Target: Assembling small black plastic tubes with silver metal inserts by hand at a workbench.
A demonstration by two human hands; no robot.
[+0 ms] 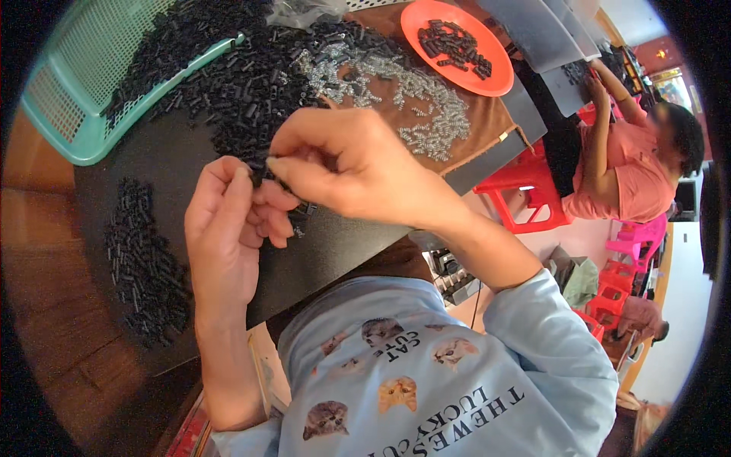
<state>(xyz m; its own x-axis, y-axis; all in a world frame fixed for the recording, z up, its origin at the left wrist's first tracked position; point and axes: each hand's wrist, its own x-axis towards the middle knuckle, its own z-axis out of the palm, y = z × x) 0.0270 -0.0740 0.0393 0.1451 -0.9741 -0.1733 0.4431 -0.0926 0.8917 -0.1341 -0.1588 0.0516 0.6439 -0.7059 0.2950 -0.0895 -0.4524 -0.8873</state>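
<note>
Both my hands meet above the front of the dark table point(304, 266). My left hand point(225, 217) is closed, its thumb and index finger pinching a small black plastic part point(256, 177). My right hand point(346, 164) is closed too, with thumb and index finger pinched at that part's right side; whatever lies between its fingertips is too small to make out. Just beyond my hands spreads a big heap of small black plastic parts point(221, 99). Small silvery metal springs point(434, 114) lie scattered right of the heap, on a brown cloth point(476, 141).
A green mesh basket point(84, 148) stands at the far left, with black parts spilling over its rim. Another black pile point(141, 259) lies at left. An orange-red plate point(487, 80) holds black pieces. At right, a person in pink point(624, 175) sits near a red stool point(525, 190).
</note>
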